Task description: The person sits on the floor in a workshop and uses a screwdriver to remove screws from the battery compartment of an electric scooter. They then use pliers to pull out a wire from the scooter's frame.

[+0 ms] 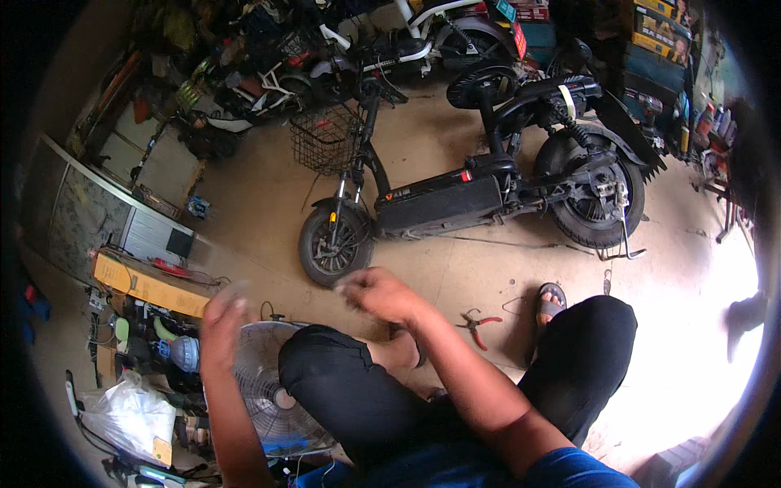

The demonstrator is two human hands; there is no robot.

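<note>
My left hand [224, 323] is raised above the floor beside the wire guard of a fan [284, 399], blurred, its fingers partly bent. Farther right, my right hand [381, 296] is held just below the front wheel [337, 244] of a black electric scooter [439, 204], also blurred. Whether either hand holds something small cannot be told. The scooter stands on its stand [623, 253] and has a wire basket [326, 139] at the front. Red-handled pliers [479, 327] lie spread on the floor between my feet.
A long yellow box [149, 283] lies at the left, near a water bottle [184, 354] and a clear plastic bag [131, 415]. More scooters, one with a white frame [415, 52], crowd the back. A cordless drill [650, 107] and spray cans [705, 119] stand at the right.
</note>
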